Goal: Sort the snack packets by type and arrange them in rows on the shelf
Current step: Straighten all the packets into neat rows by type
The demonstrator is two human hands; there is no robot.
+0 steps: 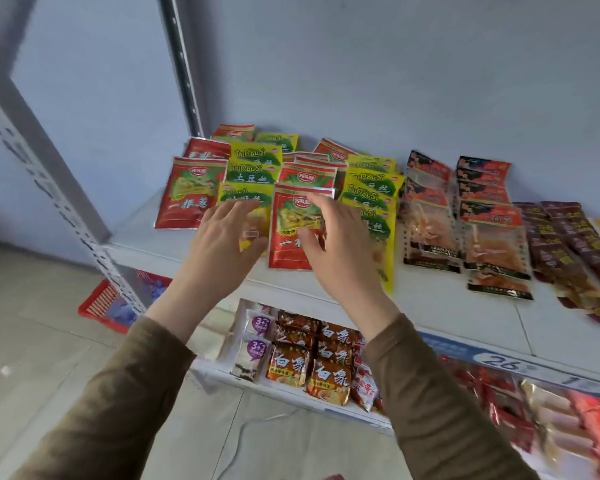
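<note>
I stand at the white metal shelf (430, 299) with both hands over the mixed heap at its left end. My left hand (227, 233) hangs with fingers spread and relaxed above a yellow foil packet with a green leaf print (246, 202), holding nothing. My right hand (336, 237) is also wide, fingers straight, over the right edge of the nearest red foil packet with a yellow-green picture (291, 233); whether it touches I cannot tell. That packet lies at the near edge, flat, overlapping others, so I judge it the easiest to lift next. Red and yellow packets are still jumbled together here, which is why my hands work this patch. Further right, the clear packets with black and red headers (485, 216) already lie in overlapping rows, and the dark maroon packets (568, 244) run in lines beyond them.
</note>
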